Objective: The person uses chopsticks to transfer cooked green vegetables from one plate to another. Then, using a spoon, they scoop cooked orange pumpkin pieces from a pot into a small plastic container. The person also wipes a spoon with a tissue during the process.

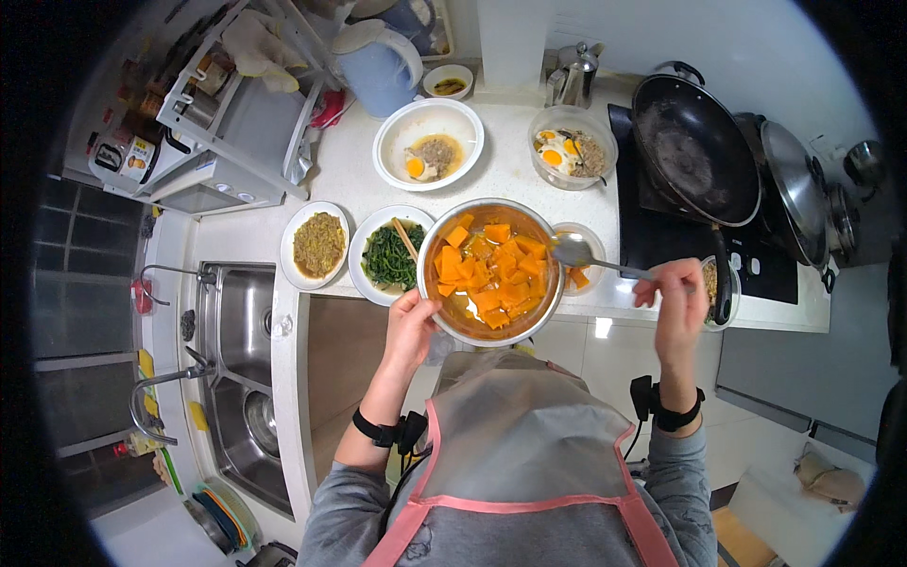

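My left hand (412, 327) grips the near left rim of a stainless steel bowl (492, 341) of orange squash-like chunks (496, 273) in liquid. In my right hand (677, 294) is the handle of a metal spoon (572, 249), whose bowl end is at the steel bowl's right rim. Partly hidden behind that rim, a clear round container (594, 244) holds a few orange chunks. Left of the steel bowl are a white plate of cooked greens (388, 259) with wooden chopsticks (405, 239) and a plate of yellowish-brown food (319, 244).
A white bowl (428, 186) and a plastic container (571, 178), both with egg and minced food, stand farther back. A wok (691, 149) sits on the black cooktop (769, 273) at right, its handle towards me. The double sink (244, 326) lies left.
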The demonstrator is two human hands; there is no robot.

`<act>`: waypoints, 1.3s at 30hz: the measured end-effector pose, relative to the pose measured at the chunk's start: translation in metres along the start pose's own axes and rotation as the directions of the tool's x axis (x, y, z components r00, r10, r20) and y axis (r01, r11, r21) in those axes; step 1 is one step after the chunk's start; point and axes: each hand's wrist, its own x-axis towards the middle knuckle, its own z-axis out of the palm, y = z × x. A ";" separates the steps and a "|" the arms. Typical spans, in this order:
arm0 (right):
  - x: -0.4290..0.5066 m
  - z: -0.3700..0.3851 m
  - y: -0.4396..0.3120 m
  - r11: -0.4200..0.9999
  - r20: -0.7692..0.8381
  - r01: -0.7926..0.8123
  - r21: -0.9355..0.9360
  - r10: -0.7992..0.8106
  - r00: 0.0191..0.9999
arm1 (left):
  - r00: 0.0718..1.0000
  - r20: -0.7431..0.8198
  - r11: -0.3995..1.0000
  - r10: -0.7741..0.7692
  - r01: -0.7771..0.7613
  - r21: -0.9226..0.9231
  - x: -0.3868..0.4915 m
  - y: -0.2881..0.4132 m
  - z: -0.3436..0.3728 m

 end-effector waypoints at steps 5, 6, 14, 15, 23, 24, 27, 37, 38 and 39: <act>0.001 0.029 -0.003 0.857 0.391 0.347 -0.381 -0.191 0.900 | 0.998 0.056 0.997 -0.006 0.002 0.073 -0.005 0.002 0.001; 0.003 0.031 -0.004 0.856 0.429 0.353 -0.377 -0.176 0.886 | 0.999 0.053 0.997 -0.008 0.004 0.075 -0.007 0.003 0.000; 0.002 0.032 -0.004 0.563 0.618 0.695 -0.447 -0.367 0.695 | 0.997 0.068 0.999 0.037 -0.039 0.017 -0.008 -0.004 0.003; 0.002 0.032 -0.003 0.535 0.642 0.721 -0.440 -0.374 0.669 | 0.998 0.053 1.000 0.017 -0.018 0.023 -0.008 -0.004 0.003; -0.004 0.037 0.010 0.425 0.700 0.782 -0.456 -0.371 0.610 | 1.000 0.020 1.000 0.017 -0.017 0.000 -0.012 -0.004 0.009; -0.004 0.037 0.011 0.422 0.698 0.783 -0.457 -0.375 0.610 | 0.999 0.027 0.999 0.037 -0.037 -0.006 -0.013 -0.004 0.010; -0.003 0.037 0.014 0.400 0.712 0.795 -0.457 -0.371 0.596 | 0.999 0.026 1.000 0.028 -0.028 0.007 -0.012 -0.004 0.010; -0.001 0.041 0.017 0.346 0.747 0.819 -0.457 -0.352 0.565 | 0.998 0.014 0.998 0.054 -0.054 -0.026 -0.012 -0.006 0.012; -0.002 0.040 0.016 0.327 0.756 0.824 -0.464 -0.338 0.560 | 0.999 0.005 0.998 0.049 -0.048 -0.043 -0.013 -0.007 0.012; -0.002 0.040 0.016 0.311 0.764 0.823 -0.475 -0.320 0.561 | 0.998 0.013 0.996 0.058 -0.057 -0.066 -0.014 -0.007 0.013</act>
